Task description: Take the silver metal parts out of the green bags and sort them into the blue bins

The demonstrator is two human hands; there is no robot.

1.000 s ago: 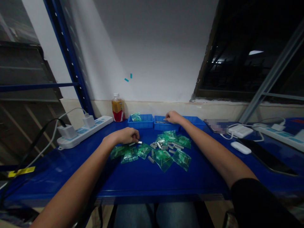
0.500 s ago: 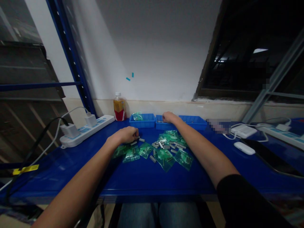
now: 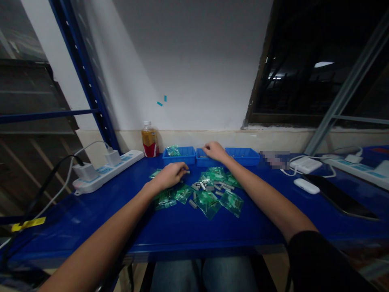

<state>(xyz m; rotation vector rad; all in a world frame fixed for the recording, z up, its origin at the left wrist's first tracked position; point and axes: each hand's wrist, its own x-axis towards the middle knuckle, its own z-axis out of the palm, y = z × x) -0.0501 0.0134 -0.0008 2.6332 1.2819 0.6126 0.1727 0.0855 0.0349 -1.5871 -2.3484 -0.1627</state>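
Note:
My left hand [image 3: 173, 176] is closed in a pinch above the table, with a small grey metal piece [image 3: 187, 172] at its fingertips. Under and beside it lie green-printed clear plastic bags [image 3: 183, 194]. Over the middle blue bin [image 3: 209, 162] is my right hand [image 3: 215, 151], its fingers pinched together at the bin's left part; whatever they hold is too small to make out. Between my forearms, more green bags [image 3: 208, 204] lie with a loose heap of short grey metal pieces [image 3: 209, 188].
A left blue bin [image 3: 179, 160] holds a green bag; a right blue bin [image 3: 243, 158] stands beside the middle one. A drink bottle [image 3: 150, 140], a power strip [image 3: 109, 172], a white case [image 3: 306, 186] and a black phone [image 3: 340, 196] also lie on the blue table [image 3: 182, 231].
My left hand has lifted and moved slightly right, and a grey piece now shows at its fingertips. My right hand stays at the middle bin, its fingers higher. The view has shifted a little.

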